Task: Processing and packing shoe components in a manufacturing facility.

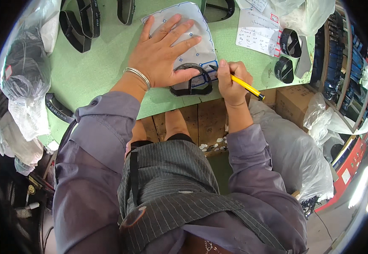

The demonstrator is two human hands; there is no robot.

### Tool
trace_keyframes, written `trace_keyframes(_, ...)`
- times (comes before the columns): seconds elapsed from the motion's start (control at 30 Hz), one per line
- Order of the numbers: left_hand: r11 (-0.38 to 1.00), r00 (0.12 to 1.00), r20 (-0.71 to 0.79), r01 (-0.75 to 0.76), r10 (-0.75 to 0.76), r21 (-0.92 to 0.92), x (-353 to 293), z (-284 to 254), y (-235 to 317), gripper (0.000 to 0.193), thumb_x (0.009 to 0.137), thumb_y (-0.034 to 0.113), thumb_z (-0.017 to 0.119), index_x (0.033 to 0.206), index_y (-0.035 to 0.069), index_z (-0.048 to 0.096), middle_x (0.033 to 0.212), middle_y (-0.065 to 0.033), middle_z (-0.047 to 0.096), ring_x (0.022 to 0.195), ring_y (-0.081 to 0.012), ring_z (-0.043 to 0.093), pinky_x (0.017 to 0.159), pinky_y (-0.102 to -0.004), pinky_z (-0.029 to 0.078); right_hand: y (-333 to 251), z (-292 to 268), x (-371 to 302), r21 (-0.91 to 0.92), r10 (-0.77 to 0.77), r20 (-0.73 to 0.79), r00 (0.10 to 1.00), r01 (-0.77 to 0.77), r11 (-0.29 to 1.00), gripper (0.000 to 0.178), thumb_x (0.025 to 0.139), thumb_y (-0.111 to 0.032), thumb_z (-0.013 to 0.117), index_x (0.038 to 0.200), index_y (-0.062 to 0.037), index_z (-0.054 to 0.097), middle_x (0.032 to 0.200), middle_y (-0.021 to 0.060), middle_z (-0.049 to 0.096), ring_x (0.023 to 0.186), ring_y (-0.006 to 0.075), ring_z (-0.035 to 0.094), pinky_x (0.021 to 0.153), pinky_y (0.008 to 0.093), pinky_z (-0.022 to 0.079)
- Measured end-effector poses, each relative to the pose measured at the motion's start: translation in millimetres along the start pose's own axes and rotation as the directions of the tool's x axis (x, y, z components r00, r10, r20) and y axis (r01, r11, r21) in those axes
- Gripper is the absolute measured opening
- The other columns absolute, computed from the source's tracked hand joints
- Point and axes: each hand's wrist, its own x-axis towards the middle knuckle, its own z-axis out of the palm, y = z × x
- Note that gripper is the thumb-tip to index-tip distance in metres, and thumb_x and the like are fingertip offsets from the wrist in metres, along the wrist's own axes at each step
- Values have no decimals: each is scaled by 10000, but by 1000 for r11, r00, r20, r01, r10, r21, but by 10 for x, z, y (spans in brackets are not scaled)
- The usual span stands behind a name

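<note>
Striped apron (173,211), left hand (163,55) splayed over white sheet (203,36), right hand (232,82) gripping yellow pencil (246,86)

Your left hand (162,55) spread on the white sheet (204,39), your right hand (233,82) gripping 1 yellow pencil (247,87) at its edge

top: pale-green tabletop (99,67) | upper centre: blue-patterned white sheet (203,51), slim yellow-and-black pencil (246,87) | bottom: white-pinstriped dark-grey cloth apron (171,169)
</note>
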Motion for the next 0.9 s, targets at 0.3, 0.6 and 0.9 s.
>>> trace_keyframes(0.3, 1000, 1000, 14, 10, -10, -11, 2, 2, -4, 663, 772, 641, 557, 1355, 329, 509, 1510, 1, 361, 1423, -208, 268, 1155, -529, 84, 25, -22, 4, 17, 16, 20, 1000, -16, 1000, 321, 855, -179, 701, 646, -94, 473, 512, 69, 474, 398, 226, 457, 410, 327, 369)
trace_keyframes(0.6, 999, 1000, -5, 11, -11, -41, 18, 8, 0, 643, 763, 646, 581, 1323, 333, 534, 1477, 18, 397, 1414, -190, 271, 1155, -545, 74, 19, -30, 21, 34, 37, -1, 999, -37, 999, 321, 853, -171, 699, 645, -92, 467, 523, 75, 477, 402, 233, 456, 411, 324, 368)
trace_keyframes(0.9, 999, 1000, 10, 14, -14, -33, 27, -5, 3, 645, 762, 650, 581, 1325, 339, 533, 1479, 19, 397, 1417, -191, 269, 1158, -538, 70, 48, -17, -3, 80, 105, -35, 994, -102, 992, 325, 853, -167, 696, 644, -89, 460, 513, 79, 475, 399, 243, 459, 410, 322, 375)
